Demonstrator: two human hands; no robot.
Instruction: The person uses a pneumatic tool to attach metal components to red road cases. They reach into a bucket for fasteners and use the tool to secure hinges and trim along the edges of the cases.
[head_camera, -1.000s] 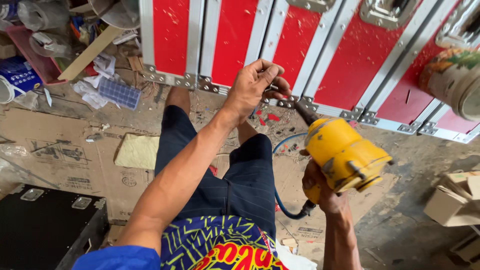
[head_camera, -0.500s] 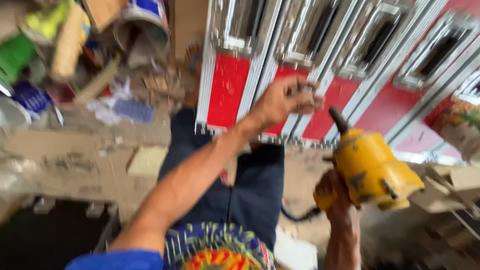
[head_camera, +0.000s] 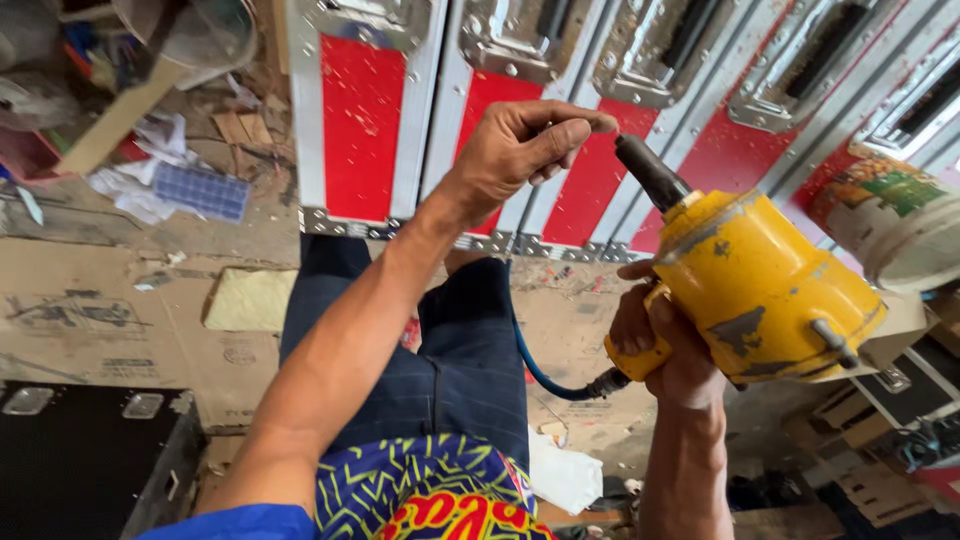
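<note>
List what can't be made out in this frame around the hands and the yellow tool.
Head view only:
- Left hand: whatever the pinched fingertips hold is too small to see, if they hold anything.
- Yellow air tool: the right hand covers its grip; the dark nose tip opening faces away.
- Blue hose: its far end is hidden behind the leg.
- Red cases: tops cut off by the upper edge.
</note>
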